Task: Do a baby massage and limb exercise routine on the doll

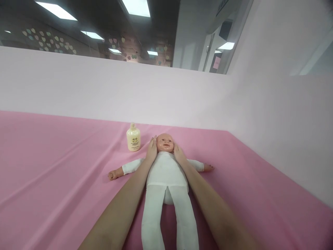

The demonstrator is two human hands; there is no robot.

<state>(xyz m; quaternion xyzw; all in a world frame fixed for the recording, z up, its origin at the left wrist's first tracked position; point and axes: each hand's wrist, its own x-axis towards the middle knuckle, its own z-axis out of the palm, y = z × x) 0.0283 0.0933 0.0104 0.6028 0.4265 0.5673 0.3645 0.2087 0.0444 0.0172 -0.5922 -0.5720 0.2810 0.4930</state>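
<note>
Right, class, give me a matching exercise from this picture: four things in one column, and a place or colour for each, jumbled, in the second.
Things:
1. doll
2. bottle
3. left hand
4. right hand

Descriptions:
A. cream-coloured, upright beside the doll's head
B. lying on its back on the pink cloth, in white clothing
C. against the side of the doll's head that is nearer the bottle
D. against the side of the doll's head that is away from the bottle

Pairs: 1-B, 2-A, 3-C, 4-D
</note>
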